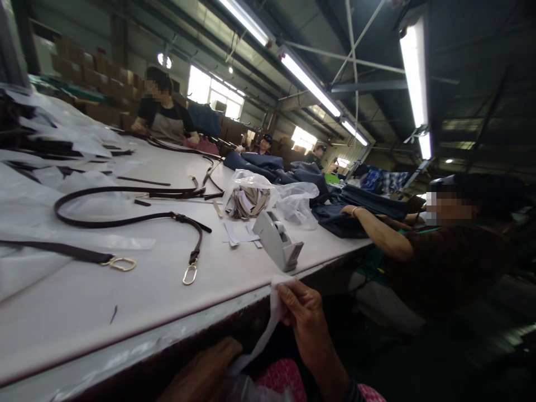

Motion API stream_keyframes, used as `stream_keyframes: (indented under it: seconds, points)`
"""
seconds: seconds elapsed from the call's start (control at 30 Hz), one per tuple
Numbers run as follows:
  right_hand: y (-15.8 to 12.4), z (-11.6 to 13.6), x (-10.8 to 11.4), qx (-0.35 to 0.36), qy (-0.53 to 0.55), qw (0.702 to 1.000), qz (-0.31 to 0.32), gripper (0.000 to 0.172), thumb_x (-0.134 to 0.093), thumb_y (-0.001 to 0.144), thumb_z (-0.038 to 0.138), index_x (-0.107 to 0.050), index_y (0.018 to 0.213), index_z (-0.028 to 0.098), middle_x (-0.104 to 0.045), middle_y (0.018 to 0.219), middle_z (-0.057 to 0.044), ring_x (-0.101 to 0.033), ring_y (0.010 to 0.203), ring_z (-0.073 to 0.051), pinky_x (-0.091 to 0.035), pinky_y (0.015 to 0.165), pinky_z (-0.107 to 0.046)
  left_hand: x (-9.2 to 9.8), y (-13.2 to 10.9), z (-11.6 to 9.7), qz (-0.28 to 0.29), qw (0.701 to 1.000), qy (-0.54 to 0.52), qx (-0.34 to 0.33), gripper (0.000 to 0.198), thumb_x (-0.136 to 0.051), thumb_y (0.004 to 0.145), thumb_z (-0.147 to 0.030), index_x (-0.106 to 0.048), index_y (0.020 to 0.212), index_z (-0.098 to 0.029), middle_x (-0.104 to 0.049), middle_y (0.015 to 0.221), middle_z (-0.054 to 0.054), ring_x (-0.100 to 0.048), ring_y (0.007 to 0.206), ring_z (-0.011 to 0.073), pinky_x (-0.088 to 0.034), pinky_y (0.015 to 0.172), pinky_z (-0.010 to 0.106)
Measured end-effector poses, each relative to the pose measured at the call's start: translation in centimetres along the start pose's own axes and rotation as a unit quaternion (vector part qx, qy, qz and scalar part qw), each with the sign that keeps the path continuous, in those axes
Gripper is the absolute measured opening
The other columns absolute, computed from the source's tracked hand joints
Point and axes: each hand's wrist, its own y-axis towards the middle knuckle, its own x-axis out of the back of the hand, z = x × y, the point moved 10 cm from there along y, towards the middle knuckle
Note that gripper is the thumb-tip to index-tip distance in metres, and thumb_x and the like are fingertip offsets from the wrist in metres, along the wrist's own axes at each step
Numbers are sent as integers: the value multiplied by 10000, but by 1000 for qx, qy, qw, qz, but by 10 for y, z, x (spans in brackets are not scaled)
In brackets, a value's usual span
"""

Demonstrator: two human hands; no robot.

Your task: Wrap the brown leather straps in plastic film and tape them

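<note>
Below the table's front edge, my right hand (304, 312) is closed on the top end of a white strip of paper or tape (268, 329). My left hand (207, 371) is lower, near my lap, closed on the strip's bottom end; its fingers are mostly hidden. The strip stretches between the two hands. On the white table (125, 301) just above sits a grey tape dispenser (278, 240). Dark leather straps with gold clasps (190, 268) lie to its left.
A clear plastic bag with folded tags (251, 198) and small paper slips (238, 233) lie behind the dispenser. Dark blue garments (330, 204) are piled at the far right of the table. A person on the right rests an arm (379, 231) there. Another person (163, 114) works across the table.
</note>
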Motion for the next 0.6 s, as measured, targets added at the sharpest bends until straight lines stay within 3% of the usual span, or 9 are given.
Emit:
stream_keyframes:
  seconds: [0.1,0.17,0.23,0.3,0.4,0.5,0.6]
  points:
    - [-10,-3,-8,-21,-44,998,28,340,-694,924,419,-656,681,183,-440,571,47,-342,517,-97,-268,497,-256,18,27,-26,-2,980,-166,107,466,-654,935,-395,-603,1395,-342,-662,1362,74,-632,1187,294,-564,951,372]
    - [-14,-1,-16,-10,-71,997,40,291,-698,921,401,-707,724,187,-499,640,29,-396,572,-112,-319,544,-259,25,46,-52,3,958,-257,124,387,-657,941,-399,-661,1305,-268,-693,1246,77,-637,1103,270,-534,956,364]
    - [-15,4,-25,13,-79,995,52,219,-714,908,367,-755,777,197,-573,773,2,-476,669,-134,-380,615,-261,30,59,-64,-28,946,-294,136,303,-710,905,-398,-716,1152,-222,-713,1087,51,-632,949,226,-521,858,313]
    - [-16,8,-38,22,-62,995,78,182,-729,892,343,-771,785,202,-597,890,-17,-535,772,-158,-425,684,-265,33,66,-63,-81,928,-339,136,268,-770,850,-393,-726,991,-169,-692,957,40,-595,863,202,-489,777,281]
    - [-16,7,-55,0,-30,992,125,180,-733,888,336,-771,775,202,-586,915,-23,-563,822,-171,-452,723,-269,30,61,-49,-142,891,-402,158,297,-799,812,-397,-693,858,-124,-605,770,14,-505,709,143,-408,639,236]
    - [-13,8,-63,1,-42,989,144,177,-759,866,337,-772,757,198,-576,822,-14,-552,774,-165,-445,692,-269,29,48,-42,-154,869,-433,186,328,-813,792,-399,-635,773,-124,-488,648,-33,-396,586,89,-315,538,205]
    - [-8,7,-73,11,-71,984,160,209,-777,847,327,-751,694,187,-551,737,-3,-543,734,-160,-433,673,-271,33,34,-41,-156,861,-435,212,339,-790,812,-429,-595,784,-153,-480,617,-49,-371,499,73,-286,462,198]
